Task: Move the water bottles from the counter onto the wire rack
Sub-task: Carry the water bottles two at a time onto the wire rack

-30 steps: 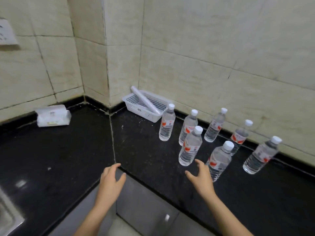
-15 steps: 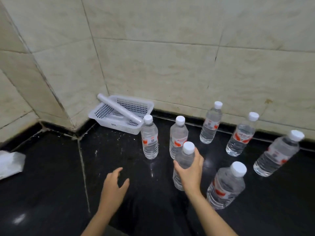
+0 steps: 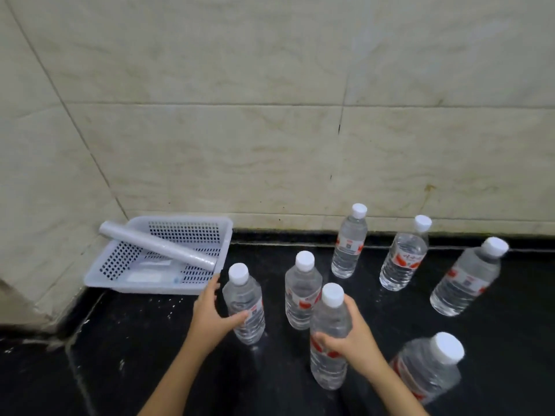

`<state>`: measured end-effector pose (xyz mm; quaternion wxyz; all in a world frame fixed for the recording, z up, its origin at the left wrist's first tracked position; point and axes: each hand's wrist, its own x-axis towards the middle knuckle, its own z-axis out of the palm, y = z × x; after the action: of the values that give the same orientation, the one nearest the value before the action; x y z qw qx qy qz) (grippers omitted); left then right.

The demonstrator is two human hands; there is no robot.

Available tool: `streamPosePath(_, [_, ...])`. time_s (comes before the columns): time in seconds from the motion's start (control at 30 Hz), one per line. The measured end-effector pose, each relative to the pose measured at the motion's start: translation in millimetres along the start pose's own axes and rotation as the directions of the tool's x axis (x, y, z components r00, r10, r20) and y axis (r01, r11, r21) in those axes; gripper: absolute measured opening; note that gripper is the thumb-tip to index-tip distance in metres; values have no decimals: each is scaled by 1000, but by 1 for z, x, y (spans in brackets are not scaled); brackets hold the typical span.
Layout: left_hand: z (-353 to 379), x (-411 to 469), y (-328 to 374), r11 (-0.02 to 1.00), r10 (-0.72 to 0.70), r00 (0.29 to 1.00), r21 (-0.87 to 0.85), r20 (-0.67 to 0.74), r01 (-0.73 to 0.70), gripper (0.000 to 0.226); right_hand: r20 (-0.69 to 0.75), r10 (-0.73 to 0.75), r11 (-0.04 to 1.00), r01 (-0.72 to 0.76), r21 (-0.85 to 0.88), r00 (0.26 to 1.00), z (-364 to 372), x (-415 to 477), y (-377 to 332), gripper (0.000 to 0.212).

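fingers (image 3: 330,345) around front bottle (image 3: 329,331)

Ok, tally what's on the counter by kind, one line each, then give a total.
Water bottles: 7, at
White baskets: 1
Rolls in clear wrap: 1
Total: 9
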<state>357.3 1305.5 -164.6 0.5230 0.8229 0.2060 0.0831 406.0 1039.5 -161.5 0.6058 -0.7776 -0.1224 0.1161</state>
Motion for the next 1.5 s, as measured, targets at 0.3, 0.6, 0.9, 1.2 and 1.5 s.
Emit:
streamPosePath(0.3, [-19, 44, 6, 995, 35, 836, -99, 547, 23, 77, -77, 12, 1000, -14, -19, 997, 13, 0, -2, 68])
streamPosePath(0.6, [10, 19, 4, 984, 88, 950, -177, 299, -35, 75, -243, 35, 997, -51, -62, 969, 24, -20, -8, 66])
streamPosePath(0.9, [16, -30, -2, 953, 128, 944, -300, 304, -33, 57, -206, 116, 985, -139, -104, 972, 20, -76, -24, 59])
streamPosePath(1.2, [32, -91, 26, 939, 232, 886, -329, 400, -97, 57, -306, 134, 988, -150, -29, 943, -23, -180, -39, 64])
streamPosePath(1.5, [102, -191, 70, 949, 302, 763, -255, 571, -185, 58, -525, 53, 993, -99, -60, 849, -127, -309, -37, 59])
